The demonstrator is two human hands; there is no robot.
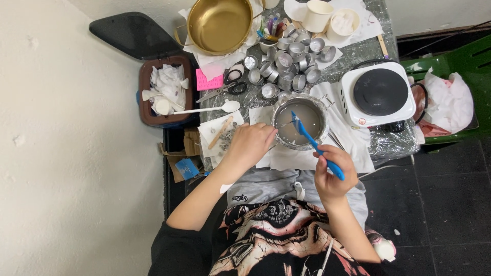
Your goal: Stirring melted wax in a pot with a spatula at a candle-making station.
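Overhead view of a person seated at a cluttered counter (368, 51). A small metal pot (300, 122), holding a pale, cloudy liquid, serves as the landmark. The right hand (332, 171), just below the pot, is closed around the handle of a blue spatula (314, 143) whose blade dips into the liquid. The left hand (250, 145), touching the pot's left rim, is curled as if pinching the rim or handle; the exact grip cannot be told. Above the pot lies a cluster of small empty metal tins (289, 64); right of it, an electric hotplate (378, 94); upper left, a brass bowl (219, 23). The liquid appears melted and under stirring; the tins remain unfilled.
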